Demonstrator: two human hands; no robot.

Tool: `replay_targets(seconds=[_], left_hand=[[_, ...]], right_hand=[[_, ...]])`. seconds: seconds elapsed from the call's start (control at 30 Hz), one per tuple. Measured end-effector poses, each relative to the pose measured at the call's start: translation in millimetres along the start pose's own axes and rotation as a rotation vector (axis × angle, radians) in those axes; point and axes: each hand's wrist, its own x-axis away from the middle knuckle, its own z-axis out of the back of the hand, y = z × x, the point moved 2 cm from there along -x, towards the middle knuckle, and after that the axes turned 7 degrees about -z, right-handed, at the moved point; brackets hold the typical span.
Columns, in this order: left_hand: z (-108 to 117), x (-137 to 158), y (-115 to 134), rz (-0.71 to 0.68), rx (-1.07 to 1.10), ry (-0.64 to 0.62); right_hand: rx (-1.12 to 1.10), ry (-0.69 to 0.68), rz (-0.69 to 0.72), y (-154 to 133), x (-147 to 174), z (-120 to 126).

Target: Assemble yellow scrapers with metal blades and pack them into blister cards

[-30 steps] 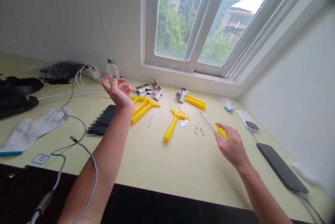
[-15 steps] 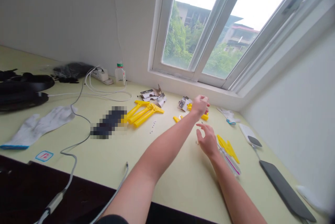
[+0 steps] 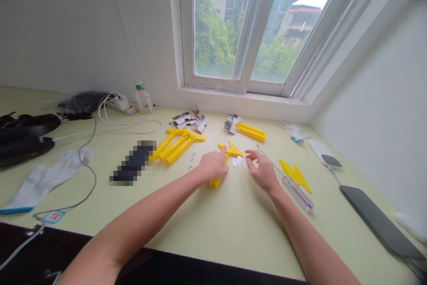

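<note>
My left hand [image 3: 213, 164] is closed over a yellow T-shaped plastic tool [image 3: 231, 148], whose wide head points away from me and whose round handle end shows below the hand. Its index finger lies along the tool near the head. Just right of that head are small white flat pieces [image 3: 236, 161]. My right hand [image 3: 263, 170] hovers near them, thumb and fingers apart and curved, holding nothing I can see. Beside it lies a screwdriver [image 3: 300, 195] with a clear, purple-striped handle, its long shaft reaching past my fingers. Small screws [image 3: 192, 159] are scattered to the left.
More yellow T-shaped tools [image 3: 178, 147] lie left of the screws, yellow handles [image 3: 251, 132] near the window, and flat yellow parts [image 3: 295, 174] at right. Also around are torn packaging [image 3: 188, 120], a bottle [image 3: 143, 98], a glove [image 3: 50, 171], cables and a dark grey slab [image 3: 376, 218].
My left hand has come back from near the window, down and left, onto a yellow T-shaped tool. My right hand stays beside the screwdriver. The view has shifted slightly.
</note>
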Motion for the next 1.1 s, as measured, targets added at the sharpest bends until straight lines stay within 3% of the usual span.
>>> replay_targets(seconds=[0.13, 0.27, 0.33, 0.43, 0.57, 0.73, 1.1], left_hand=[[9.6, 4.7, -6.3, 0.025, 0.114, 0.132], [15.9, 25.9, -28.5, 0.072, 0.669, 0.347], [11.8, 37.6, -37.9, 0.116, 0.937, 0.347], [4.1, 51.0, -44.1, 0.129, 1.148, 0.300], [0.9, 56.9, -43.1, 0.058, 1.177, 0.257], [3.6, 58.2, -40.7, 0.074, 1.175, 0.244], [0.3, 58.3, -40.3, 0.069, 1.120, 0.186]], right_hand=[[0.026, -0.012, -0.002, 3.0, 0.7, -0.6], [0.070, -0.032, -0.008, 6.2, -1.0, -0.2], [0.103, -0.055, -0.005, 4.6, -2.5, -2.7], [0.173, -0.093, -0.004, -2.5, -9.2, -9.9], [0.296, -0.121, -0.026, -16.0, -27.5, -22.6], [0.416, -0.143, -0.074, -24.6, -46.2, -33.6], [0.366, -0.206, -0.152, -17.4, -57.3, -34.3]])
